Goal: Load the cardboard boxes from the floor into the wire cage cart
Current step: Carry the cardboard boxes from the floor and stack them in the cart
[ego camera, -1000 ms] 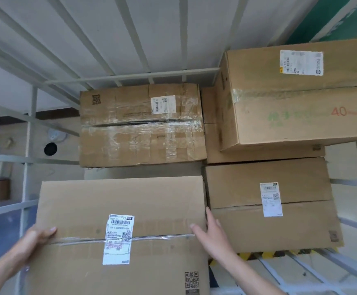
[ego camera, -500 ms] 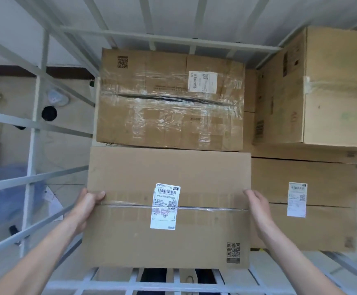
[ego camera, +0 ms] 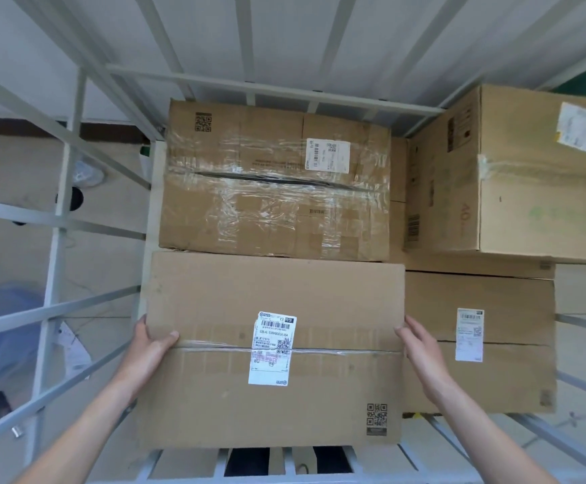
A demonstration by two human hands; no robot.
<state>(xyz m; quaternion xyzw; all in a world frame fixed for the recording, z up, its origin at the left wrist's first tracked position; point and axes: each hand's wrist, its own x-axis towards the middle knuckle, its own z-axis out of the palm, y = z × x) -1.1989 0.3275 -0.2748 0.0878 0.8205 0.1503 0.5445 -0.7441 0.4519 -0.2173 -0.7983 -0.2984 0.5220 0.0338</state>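
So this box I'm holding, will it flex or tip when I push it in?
Probably stiff: the held box looks flat between the left hand and right hand. Its plain cardboard likely slides easily. Tipping seems unlikely, given its broad face.

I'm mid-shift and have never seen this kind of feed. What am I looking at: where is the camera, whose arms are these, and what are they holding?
There is no machine here. The single picture comes from a wide-angle camera worn on a person's head, looking forward and down, and the two bare arms are that person's. The left hand grips the left edge of the labelled box, thumb on top. The right hand presses flat against its right edge. The box is inside the wire cage cart, in front of a taped box. To the right sit a second labelled box and, higher up, a tall box.
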